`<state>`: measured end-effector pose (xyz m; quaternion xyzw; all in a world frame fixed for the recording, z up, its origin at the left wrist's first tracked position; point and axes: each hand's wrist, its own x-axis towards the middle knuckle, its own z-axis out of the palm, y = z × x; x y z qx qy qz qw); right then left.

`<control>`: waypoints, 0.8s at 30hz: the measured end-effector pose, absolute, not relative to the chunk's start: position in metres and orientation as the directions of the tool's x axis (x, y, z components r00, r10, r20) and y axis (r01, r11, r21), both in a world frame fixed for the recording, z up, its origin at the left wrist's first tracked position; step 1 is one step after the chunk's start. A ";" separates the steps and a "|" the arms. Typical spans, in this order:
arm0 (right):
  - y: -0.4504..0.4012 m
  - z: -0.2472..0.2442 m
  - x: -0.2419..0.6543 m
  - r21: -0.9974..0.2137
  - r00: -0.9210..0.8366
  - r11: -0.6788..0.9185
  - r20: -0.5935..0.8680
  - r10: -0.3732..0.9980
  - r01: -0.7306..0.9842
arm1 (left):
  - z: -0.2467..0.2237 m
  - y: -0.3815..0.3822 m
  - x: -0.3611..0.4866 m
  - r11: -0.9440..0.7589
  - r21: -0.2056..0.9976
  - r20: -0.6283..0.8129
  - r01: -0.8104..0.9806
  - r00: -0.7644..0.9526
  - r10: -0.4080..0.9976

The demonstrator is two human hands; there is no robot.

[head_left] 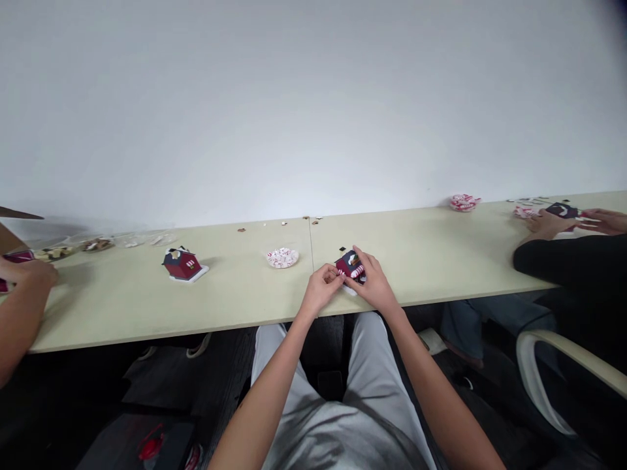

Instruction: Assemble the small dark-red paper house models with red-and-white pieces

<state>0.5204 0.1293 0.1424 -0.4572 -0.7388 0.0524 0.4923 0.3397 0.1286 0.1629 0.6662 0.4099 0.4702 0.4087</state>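
Note:
A small model house [347, 262] with a dark blue roof and dark red walls stands near the table's front edge, right before me. Red-and-white striped trim runs along its roof edge. Fingers of my right hand [375, 281] wrap round the house's right side and roof. My left hand [323, 286] is closed in a pinch at the front left corner, close to the striped trim; what it pinches is too small to make out. Both hands cover much of the house's lower part and its white base.
Left of my hands are a dish of red-and-white pieces [283, 258] and another model house [185, 264]. Small flat pieces [315, 222] lie near the wall. A person's arm [24, 294] is at far left; another person's hands [546, 224] hold a house at right.

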 end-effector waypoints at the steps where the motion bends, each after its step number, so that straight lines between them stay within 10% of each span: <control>1: 0.130 0.142 0.520 -0.525 -0.097 0.578 0.682 0.725 0.625 | 0.163 0.128 0.339 -0.333 0.928 0.293 0.165 0.223 0.929; 24: 0.127 0.146 0.519 -0.475 -0.142 0.612 0.706 0.694 0.632 | 0.158 0.133 0.339 -0.345 0.930 0.307 0.129 0.249 0.919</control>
